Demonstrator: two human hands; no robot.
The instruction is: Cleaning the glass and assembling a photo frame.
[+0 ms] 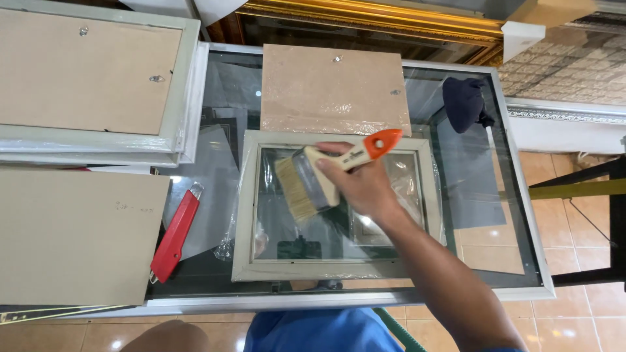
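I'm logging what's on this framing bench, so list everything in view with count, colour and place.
paintbrush: one, pale handle with orange tip, over the small frame, in the right hand
small frame: one, grey-green, glass table centre
backing board: one, brown, behind the small frame
utility knife: one, red, left of the frame
stacked frames: a few, pale green, upper left
cardboard sheet: one, tan, lower left
dark cloth: one, navy, upper right
glass table: one, silver-edged
right hand: gripping the brush
left hand: not in view
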